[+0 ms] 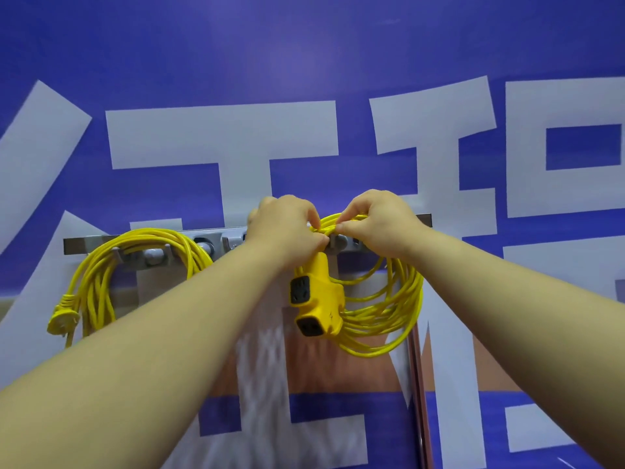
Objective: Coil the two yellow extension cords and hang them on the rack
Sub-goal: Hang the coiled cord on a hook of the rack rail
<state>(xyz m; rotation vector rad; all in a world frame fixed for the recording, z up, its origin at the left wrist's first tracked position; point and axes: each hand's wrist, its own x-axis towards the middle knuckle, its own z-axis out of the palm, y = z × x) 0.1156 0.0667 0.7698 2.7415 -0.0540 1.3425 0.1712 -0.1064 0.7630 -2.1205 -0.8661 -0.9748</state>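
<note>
On the rack (77,245) the first cord (96,282) hangs at left. My left hand (284,228) and right hand (375,218) both pinch the second cord (411,299) by its top loops at a hook (333,243). If strands miss it, the heavy socket block (316,296) may drag them off.

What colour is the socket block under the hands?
The socket block is yellow with black socket faces; the head view shows it best.

We count one rack (216,239), one yellow extension cord (411,299) held by our left hand (284,228) and right hand (375,218), and a second cord (148,236) leftward.
</note>
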